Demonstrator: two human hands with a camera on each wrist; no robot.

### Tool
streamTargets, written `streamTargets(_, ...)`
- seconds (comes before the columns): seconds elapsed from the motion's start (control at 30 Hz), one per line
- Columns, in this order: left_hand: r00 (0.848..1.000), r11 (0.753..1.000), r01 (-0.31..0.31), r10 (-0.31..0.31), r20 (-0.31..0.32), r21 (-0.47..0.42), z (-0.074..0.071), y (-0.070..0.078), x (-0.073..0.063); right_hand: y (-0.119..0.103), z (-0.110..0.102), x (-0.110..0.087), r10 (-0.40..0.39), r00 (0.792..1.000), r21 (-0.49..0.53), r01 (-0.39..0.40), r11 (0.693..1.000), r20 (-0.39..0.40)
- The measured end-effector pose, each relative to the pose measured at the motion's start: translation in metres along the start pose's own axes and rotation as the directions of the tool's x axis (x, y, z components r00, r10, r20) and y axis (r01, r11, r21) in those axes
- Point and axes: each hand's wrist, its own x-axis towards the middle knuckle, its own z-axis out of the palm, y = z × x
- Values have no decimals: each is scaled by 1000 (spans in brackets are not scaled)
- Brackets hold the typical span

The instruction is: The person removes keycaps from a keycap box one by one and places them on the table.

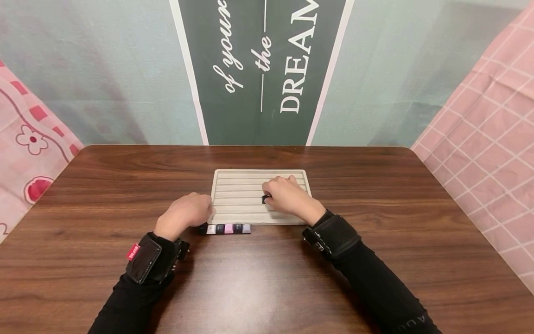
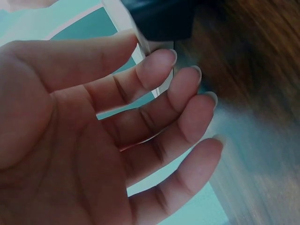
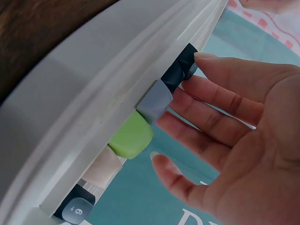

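A cream ridged tray [image 1: 238,195] lies on the table. My right hand [image 1: 288,195] is over its right half, thumb and index finger pinching a dark keycap [image 3: 180,68] against a ridge. In the right wrist view, a grey keycap [image 3: 155,102], a green keycap [image 3: 132,136], a pale pink keycap [image 3: 103,167] and a dark keycap marked 6 [image 3: 77,208] stand along the same ridge; my hand hides these from the head view. My left hand [image 1: 189,213] holds the tray's left edge between thumb and index finger, other fingers loosely bent. A dark keycap [image 2: 164,18] is close by.
Along the tray's front edge runs a row of several keycaps, among them a pink keycap [image 1: 228,228] and a light grey keycap [image 1: 246,228]. The brown wooden table [image 1: 258,287] extends around the tray. Behind it hangs a printed cloth [image 1: 258,125]; pink cloths hang at both sides.
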Motion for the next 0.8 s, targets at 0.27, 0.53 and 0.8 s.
streamTargets(0.27, 1000, 1000, 2, -2, -2, 8, 0, -1, 0, -1, -1, 2, 1, 1000, -13, -1, 1000, 3)
streamTargets(0.53, 1000, 1000, -1, 1, 1, 7, 0, -1, 1, -2, -2, 3, 19, 999, -4, -19, 1000, 32)
streamTargets(0.8, 1000, 1000, 1, -1, 3, -2, -1, -1, 0, -4, -1, 4, 27, 999, -27, -26, 999, 44)
